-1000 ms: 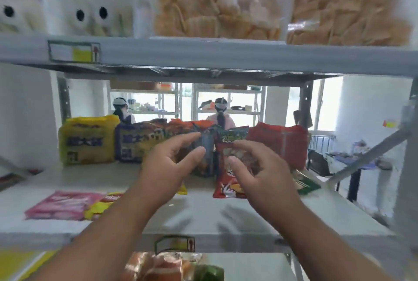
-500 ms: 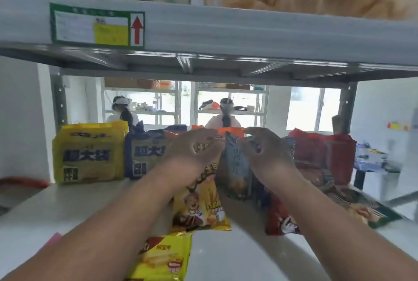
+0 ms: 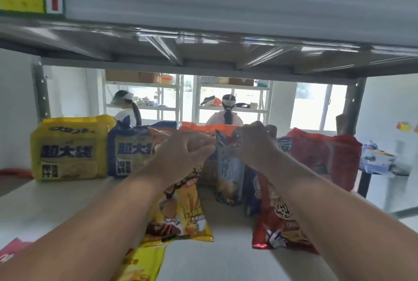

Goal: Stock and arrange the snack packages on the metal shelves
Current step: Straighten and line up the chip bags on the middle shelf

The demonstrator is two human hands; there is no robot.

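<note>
Head view: left hand (image 3: 181,158) pinches the top of a yellow snack bag (image 3: 181,215); right hand (image 3: 253,142) pinches a blue bag (image 3: 228,172) by its top seam, evidently to stand both upright in the row on the metal shelf (image 3: 45,208).

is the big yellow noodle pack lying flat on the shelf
No, the yellow noodle pack stands upright at the back left of the shelf.

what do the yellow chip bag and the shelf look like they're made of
Yellow chip bag: apparently thin glossy plastic film, judging by its crinkles, sheen and crimped bottom seam. Shelf: seemingly metal with a smooth pale grey painted finish, faintly reflective.
</note>
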